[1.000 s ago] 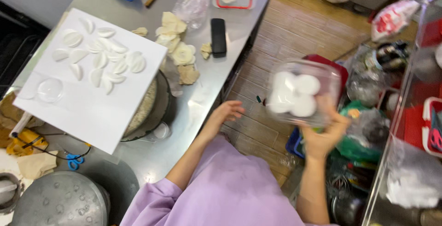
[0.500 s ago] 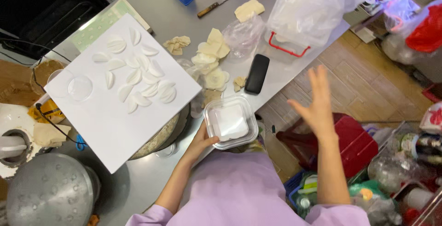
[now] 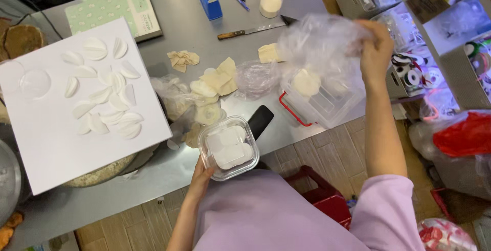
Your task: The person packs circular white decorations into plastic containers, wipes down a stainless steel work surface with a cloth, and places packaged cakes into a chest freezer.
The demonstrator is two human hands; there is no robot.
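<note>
At the far left, at 9 o'clock, a white board (image 3: 56, 143) lies on the steel table (image 3: 179, 21). Its long axis runs from 11 to 5 o'clock, and many thin white petals (image 3: 105, 90) are scattered on its upper part. Just right of the board, near the centre, beige scraps (image 3: 212, 85) lie in a loose heap.

The left hand (image 3: 200, 178) is at 6 o'clock, at the near edge of the table. Its fingers go under the tub (image 3: 228, 146) and hold its near corner; they are curled, not spread. The tub is a small clear plastic box, almost square with round corners, and it has flat white pieces inside. It is turned a little, so one corner points to 7 o'clock and its slightly longer side runs from 8 to 2 o'clock. It rests on the table edge, touching the hand, and a black phone (image 3: 260, 121) lies just beside it at 1 o'clock.

Further right, at 2 o'clock, the right hand (image 3: 375, 51) is raised above the table and pinches a clear bag (image 3: 319, 44) at its top, fingers pressed together. The bag hangs down over a bigger clear box (image 3: 327, 103) with a red handle. This box holds a round pale piece. Behind it, at 12 o'clock, a knife (image 3: 250, 30) lies with the blade pointing to 3 o'clock.
</note>
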